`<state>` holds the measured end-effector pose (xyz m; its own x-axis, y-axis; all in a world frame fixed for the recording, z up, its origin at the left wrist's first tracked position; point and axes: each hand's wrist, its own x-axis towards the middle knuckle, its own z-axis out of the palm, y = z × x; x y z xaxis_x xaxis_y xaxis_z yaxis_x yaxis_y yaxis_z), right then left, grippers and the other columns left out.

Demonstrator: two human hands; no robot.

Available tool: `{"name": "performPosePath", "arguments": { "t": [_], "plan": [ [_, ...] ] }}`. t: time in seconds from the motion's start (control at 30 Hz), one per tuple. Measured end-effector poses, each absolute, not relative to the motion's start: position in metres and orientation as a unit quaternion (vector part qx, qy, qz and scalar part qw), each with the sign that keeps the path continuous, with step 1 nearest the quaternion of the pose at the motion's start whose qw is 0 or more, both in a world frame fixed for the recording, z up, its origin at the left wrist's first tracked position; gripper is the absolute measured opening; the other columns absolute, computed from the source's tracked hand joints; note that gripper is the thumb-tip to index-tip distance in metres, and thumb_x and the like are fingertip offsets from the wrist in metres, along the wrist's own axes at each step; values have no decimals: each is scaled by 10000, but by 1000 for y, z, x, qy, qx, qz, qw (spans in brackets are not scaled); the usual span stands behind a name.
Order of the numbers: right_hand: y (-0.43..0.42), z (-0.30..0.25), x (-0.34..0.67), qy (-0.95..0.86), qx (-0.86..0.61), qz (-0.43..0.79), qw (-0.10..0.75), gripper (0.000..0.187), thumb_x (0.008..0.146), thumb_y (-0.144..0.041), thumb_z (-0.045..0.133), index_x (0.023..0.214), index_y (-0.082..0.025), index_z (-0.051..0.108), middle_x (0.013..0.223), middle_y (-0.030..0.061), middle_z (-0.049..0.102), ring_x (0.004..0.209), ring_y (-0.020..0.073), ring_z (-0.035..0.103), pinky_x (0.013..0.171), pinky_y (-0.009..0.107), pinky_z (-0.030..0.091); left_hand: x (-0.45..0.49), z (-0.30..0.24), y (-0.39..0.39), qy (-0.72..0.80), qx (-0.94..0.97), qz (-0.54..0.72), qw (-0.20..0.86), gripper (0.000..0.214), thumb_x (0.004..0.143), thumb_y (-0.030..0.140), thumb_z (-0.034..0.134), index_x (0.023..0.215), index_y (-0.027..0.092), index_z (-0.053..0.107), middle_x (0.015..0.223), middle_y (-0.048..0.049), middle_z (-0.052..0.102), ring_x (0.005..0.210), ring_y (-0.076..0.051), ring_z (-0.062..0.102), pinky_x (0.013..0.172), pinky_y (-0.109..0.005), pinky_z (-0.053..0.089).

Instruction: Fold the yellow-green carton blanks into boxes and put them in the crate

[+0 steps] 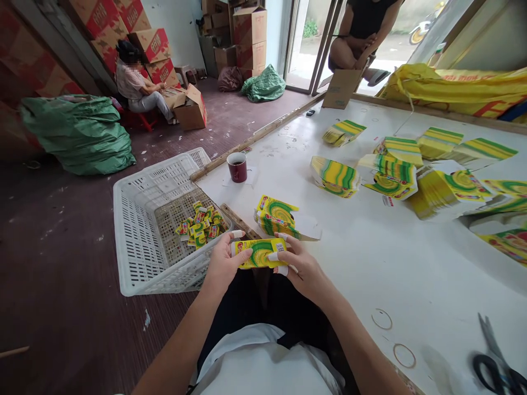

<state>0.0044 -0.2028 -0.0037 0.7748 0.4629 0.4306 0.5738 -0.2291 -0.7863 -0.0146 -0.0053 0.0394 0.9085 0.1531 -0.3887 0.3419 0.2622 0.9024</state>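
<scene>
A yellow and green printed carton (260, 253) is held level in front of my lap, between both hands. My left hand (224, 263) grips its left end, thumb on the face. My right hand (300, 269) pinches the right end; several of its fingertips wear white tape. Just beyond, a small stack of flattened yellow cartons (275, 215) lies at the table's corner. To the left, a white plastic crate (127, 241) has a pile of small yellow cartons (201, 226) on its bottom.
More flattened carton stacks (395, 175) spread over the white table (349, 263). A dark red mug (237, 168) stands near its left edge. Black-handled scissors (494, 362) and rubber bands (404, 355) lie at right. Two other people sit farther off, near cardboard boxes (191, 109) and green sacks (78, 134).
</scene>
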Motion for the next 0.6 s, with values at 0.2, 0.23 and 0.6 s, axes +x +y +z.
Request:
{"name": "performPosePath", "arguments": {
  "t": [0.2, 0.23, 0.6],
  "plan": [
    [-202, 6, 4, -307, -791, -42, 528, 268, 946, -282, 491, 1212, -259, 519, 1300, 150, 464, 1321, 271, 464, 1008, 466, 506, -21, 34, -14, 198, 601, -62, 772, 507, 584, 372, 855, 962, 147, 605, 757, -21, 730, 669, -164, 694, 646, -263, 574],
    [-200, 5, 3, -299, -794, -42, 527, 332, 957, -291, 463, 1287, -254, 462, 1330, 161, 440, 1340, 270, 438, 1038, 486, 479, -21, 35, -15, 201, 595, -57, 776, 502, 583, 370, 856, 960, 148, 611, 772, -23, 734, 675, -164, 695, 650, -264, 576],
    [-202, 3, 8, -322, -803, -19, 501, 141, 967, -321, 463, 1013, -216, 545, 1470, 212, 414, 1401, 280, 387, 1007, 448, 488, -17, 37, -18, 217, 567, -11, 795, 478, 544, 335, 876, 912, 154, 629, 682, 14, 703, 605, -148, 673, 594, -245, 555]
  ]
}}
